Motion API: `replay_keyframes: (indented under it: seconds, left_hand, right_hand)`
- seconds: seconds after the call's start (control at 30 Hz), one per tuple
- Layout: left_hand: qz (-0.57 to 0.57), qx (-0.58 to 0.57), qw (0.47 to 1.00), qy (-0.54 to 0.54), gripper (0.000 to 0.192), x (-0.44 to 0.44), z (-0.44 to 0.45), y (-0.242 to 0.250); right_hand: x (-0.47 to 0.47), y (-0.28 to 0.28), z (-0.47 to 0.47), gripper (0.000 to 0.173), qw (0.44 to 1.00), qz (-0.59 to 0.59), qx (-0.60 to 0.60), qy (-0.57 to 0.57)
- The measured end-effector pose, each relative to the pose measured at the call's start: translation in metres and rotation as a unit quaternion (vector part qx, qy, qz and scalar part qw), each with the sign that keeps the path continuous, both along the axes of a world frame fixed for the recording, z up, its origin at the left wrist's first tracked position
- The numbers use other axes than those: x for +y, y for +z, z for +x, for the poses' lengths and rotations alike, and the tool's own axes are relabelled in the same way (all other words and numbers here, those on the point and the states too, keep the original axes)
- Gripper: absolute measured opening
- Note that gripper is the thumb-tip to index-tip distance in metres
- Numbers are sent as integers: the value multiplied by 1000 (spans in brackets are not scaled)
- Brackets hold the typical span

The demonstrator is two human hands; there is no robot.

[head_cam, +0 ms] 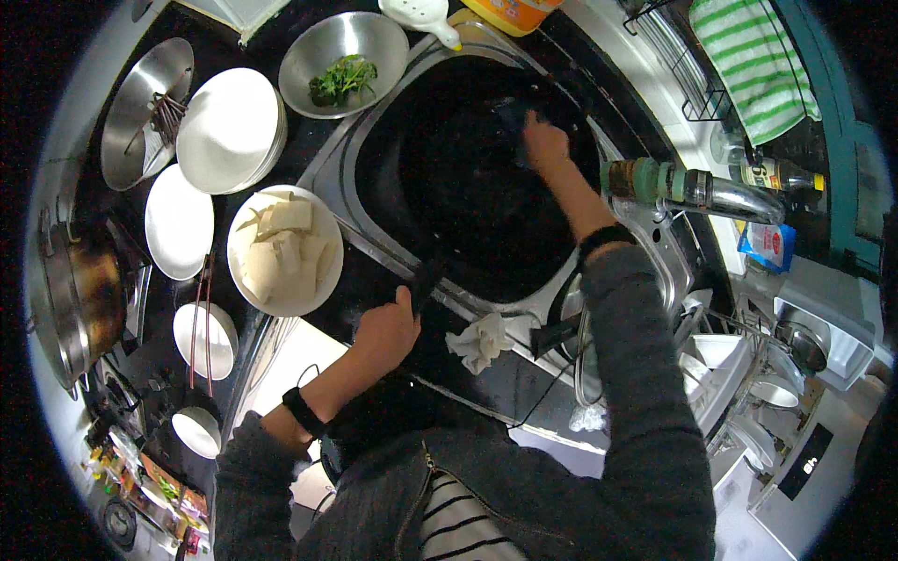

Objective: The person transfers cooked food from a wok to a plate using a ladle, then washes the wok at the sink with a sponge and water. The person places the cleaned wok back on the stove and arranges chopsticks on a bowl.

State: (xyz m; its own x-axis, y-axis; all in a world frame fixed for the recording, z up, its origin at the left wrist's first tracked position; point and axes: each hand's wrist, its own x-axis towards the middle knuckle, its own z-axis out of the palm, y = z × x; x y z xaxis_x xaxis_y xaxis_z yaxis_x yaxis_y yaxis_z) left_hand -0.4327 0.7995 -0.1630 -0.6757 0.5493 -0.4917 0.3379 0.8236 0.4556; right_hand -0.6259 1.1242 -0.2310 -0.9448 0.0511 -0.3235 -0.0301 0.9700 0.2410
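Observation:
A large black wok [456, 189] lies over the sink [330, 165] in front of me and fills most of it. My left hand [388, 329] is closed around the wok's dark handle [426, 280] at the near left side. Inside the wok, toward its far right wall, my right hand [547, 146] presses a dark, bluish cloth or scrubber [511, 116]; its exact kind is too dim to tell. Small pale specks dot the wok's inner surface. Just right of the handle, a crumpled white cloth or tissue [480, 342] rests on the counter edge.
Left of the sink stand a bowl of cut tofu-like slabs [284, 256], stacked white bowls [228, 130], a steel bowl with greens [344, 42] and chopsticks [201, 315] across a small bowl [217, 340]. The faucet [729, 196] juts in from the right, near a dish rack [729, 393].

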Motion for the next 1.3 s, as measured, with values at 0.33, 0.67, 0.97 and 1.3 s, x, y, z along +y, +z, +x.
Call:
replay_keyframes:
  seconds: [0.33, 0.67, 0.97, 1.3]
  left_hand:
    - [7, -30, 999, 22, 38, 3, -3, 6]
    - [-16, -51, 998, 14, 37, 5, -7, 6]
    - [-27, -62, 998, 21, 31, 7, -7, 11]
    - [-6, -16, 1000, 3, 49, 3, -1, -1]
  right_hand:
    - [-75, 27, 66, 38, 838, -216, -499, -29]
    - [-97, 14, 66, 64, 898, -329, -240, 169]
    - [-66, 9, 77, 66, 925, -62, -302, 223]
    - [-62, -29, 3, 57, 993, -107, 38, 30]
